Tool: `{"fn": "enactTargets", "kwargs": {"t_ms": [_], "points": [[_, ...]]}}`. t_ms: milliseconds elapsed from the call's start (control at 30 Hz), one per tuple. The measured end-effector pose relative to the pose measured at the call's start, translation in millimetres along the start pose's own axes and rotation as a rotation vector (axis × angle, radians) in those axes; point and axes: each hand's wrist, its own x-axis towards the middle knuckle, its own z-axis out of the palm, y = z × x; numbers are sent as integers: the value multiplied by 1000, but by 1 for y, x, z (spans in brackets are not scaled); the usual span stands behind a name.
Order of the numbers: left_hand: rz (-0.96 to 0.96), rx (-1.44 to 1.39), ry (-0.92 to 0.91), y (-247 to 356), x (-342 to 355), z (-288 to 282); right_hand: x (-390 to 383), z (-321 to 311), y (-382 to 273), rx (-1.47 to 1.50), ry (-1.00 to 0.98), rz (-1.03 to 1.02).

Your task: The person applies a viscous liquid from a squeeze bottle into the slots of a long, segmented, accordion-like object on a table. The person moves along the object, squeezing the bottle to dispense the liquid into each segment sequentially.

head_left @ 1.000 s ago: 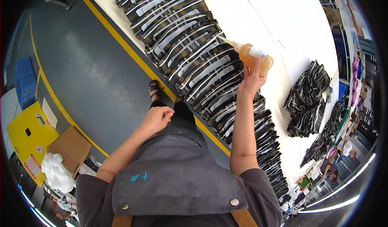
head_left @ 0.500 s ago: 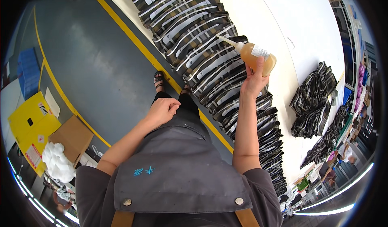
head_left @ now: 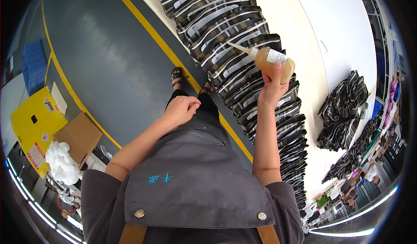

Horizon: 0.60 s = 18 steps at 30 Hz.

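My right hand [head_left: 273,86] is closed around a squeeze bottle [head_left: 269,63] of amber liquid with a white label. The bottle lies tilted, its long thin nozzle pointing to the far left over a long row of overlapping plaid fabric pieces [head_left: 226,39]. These pieces are dark brown and grey, with white strips and pale patches, and run along the table edge. Whether the nozzle tip touches the cloth I cannot tell. My left hand [head_left: 182,109] is held before my apron at the waist, fingers curled in loosely, with nothing showing in it.
Bundled plaid pieces [head_left: 343,109] lie on the white table [head_left: 312,39] to the right. At the left are a yellow cabinet [head_left: 37,122], a cardboard box [head_left: 80,135], a white bundle [head_left: 62,161] and a blue bin [head_left: 34,66]. Yellow lines mark the grey floor [head_left: 104,61].
The view has shifted slightly, so the fabric row and table appear farther right. The nozzle has come a little nearer and leftward along the row. My right hand keeps its hold on the bottle.
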Motion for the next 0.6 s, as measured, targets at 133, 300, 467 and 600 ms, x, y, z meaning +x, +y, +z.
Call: {"fn": "enactTargets", "kwargs": {"t_ms": [133, 300, 467, 600], "points": [[7, 13, 12, -7, 0, 2, -8, -1, 4, -11, -31, 41], [22, 26, 21, -8, -2, 1, -20, 0, 12, -24, -40, 58], [-9, 30, 4, -9, -3, 0, -32, 1, 15, -13, -51, 94], [-42, 17, -14, -11, -4, -1, -42, 5, 17, -12, -71, 105]]}}
